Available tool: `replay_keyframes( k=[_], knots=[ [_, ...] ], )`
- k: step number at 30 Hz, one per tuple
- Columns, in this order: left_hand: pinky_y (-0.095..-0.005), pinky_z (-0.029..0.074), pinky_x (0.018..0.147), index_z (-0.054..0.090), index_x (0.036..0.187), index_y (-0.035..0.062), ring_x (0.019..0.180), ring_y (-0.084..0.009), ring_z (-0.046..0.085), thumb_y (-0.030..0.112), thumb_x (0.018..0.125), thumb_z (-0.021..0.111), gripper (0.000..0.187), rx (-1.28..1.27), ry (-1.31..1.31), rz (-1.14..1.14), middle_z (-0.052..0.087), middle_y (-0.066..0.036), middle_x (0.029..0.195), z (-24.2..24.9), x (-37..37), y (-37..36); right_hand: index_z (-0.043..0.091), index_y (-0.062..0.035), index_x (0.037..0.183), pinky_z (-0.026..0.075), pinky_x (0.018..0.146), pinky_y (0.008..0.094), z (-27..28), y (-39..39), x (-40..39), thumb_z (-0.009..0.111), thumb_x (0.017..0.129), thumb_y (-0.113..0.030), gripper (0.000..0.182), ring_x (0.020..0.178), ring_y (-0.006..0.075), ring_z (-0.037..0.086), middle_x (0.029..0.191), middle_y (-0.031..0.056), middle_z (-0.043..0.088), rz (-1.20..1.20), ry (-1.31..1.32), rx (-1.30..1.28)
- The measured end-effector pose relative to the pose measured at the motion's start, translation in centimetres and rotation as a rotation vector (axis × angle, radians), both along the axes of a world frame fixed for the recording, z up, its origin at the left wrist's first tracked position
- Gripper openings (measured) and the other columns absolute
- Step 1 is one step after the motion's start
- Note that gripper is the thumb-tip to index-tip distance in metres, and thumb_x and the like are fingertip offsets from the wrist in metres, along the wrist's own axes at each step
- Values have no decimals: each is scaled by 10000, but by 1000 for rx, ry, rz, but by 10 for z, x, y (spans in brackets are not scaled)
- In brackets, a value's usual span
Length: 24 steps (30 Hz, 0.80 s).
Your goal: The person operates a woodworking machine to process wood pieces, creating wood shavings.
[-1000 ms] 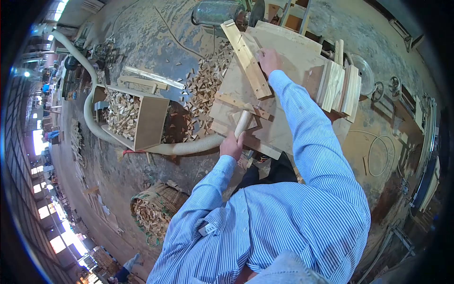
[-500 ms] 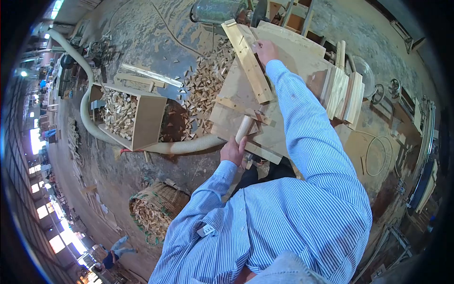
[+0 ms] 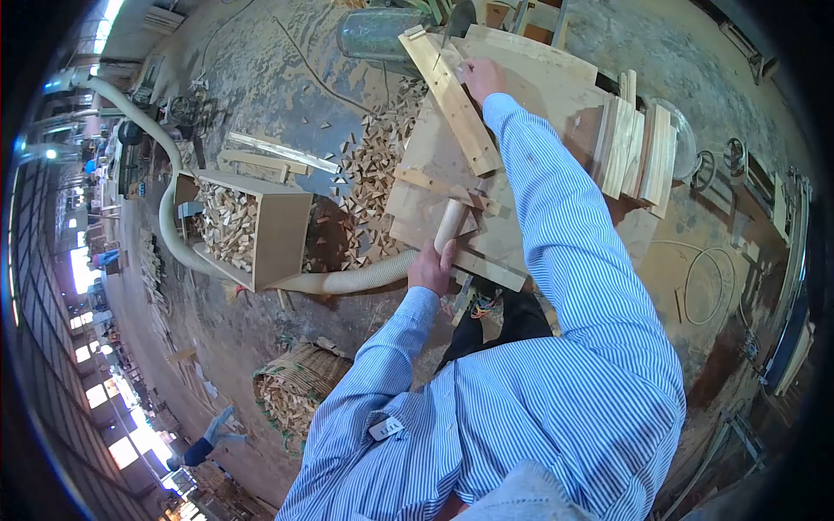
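Observation:
My left hand [image 3: 430, 267] is closed around a round wooden handle [image 3: 449, 224] at the near edge of a wooden work table [image 3: 530, 95]. A flat wooden strip [image 3: 426, 181] lies across the table just beyond the handle. My right hand [image 3: 483, 80] rests at the far side with bent fingers beside a long pale wooden board [image 3: 453, 104]. Whatever its fingertips hold, if anything, is too small to make out. Close past those fingers, a thin saw blade [image 3: 446, 36] stands by the board's far end.
Triangular wood offcuts [image 3: 373, 165] cover the floor left of the table. A box [image 3: 282, 239] of scraps, a ribbed hose [image 3: 365, 276] and a wicker basket [image 3: 308, 369] are nearby. Stacked wood strips [image 3: 630, 152] stand at the right. A green motor [image 3: 378, 33] sits beyond. Another person [image 3: 204, 447] is far off.
The whole view has shifted slightly. Both hands keep nearly the same places relative to the board and the handle.

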<state>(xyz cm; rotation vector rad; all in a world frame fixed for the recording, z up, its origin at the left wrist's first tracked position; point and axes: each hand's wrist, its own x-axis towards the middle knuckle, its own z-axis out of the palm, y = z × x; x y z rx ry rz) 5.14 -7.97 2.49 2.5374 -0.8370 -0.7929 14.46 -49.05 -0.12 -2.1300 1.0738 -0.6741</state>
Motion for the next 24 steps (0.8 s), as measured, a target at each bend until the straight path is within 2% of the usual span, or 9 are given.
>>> replay_keyframes(
  k=[7,14,16,17,19,23,24],
  knots=[
    [-576,505,749,568,1024,-21,846,-504,659,576,1030,469,605,-32,-58,-15,679,-312,854,-3,1,-18,795,-152,1033,525,919,506,18,-11,-8,629,911,-269,237,1016,403,676,1067,166,737,33,87,-22],
    [-586,504,761,586,1044,-9,860,-504,664,618,1022,445,643,18,-71,-8,687,-310,883,5,-1,-13,780,-118,1078,524,936,495,20,-2,-33,677,881,-324,303,1076,367,662,1114,178,724,-86,44,27],
    [-588,502,772,583,1060,-1,875,-502,665,627,1022,431,647,19,-72,-19,691,-310,900,5,-1,-6,759,-99,1131,523,955,456,23,8,-46,734,865,-290,328,1024,380,685,1047,218,728,-77,91,-175],
    [-588,502,772,583,1060,-1,875,-502,665,627,1022,431,647,16,-68,-19,691,-310,900,5,-2,-1,759,-99,1131,523,955,456,24,16,-51,734,865,-290,328,1024,380,685,1047,218,728,-77,95,-178],
    [-589,498,780,578,1051,1,875,-505,661,625,1021,435,641,0,-54,-20,688,-310,900,7,-3,6,721,-99,1206,521,950,509,19,28,-53,690,902,-340,389,1079,400,651,1185,214,672,63,76,-189],
    [-591,494,786,573,1030,-3,869,-509,657,598,1025,458,612,-17,-44,1,684,-308,885,6,-9,27,757,-102,1113,521,947,504,12,49,-54,701,888,-344,335,1045,386,668,1133,205,706,-29,191,-100],
    [-590,495,776,568,1017,-6,859,-507,657,585,1025,472,598,-29,-50,-4,682,-303,871,6,-9,32,772,-102,1055,523,947,494,14,54,-53,703,881,-334,298,1030,384,677,1097,203,721,-37,204,22]
  ],
)
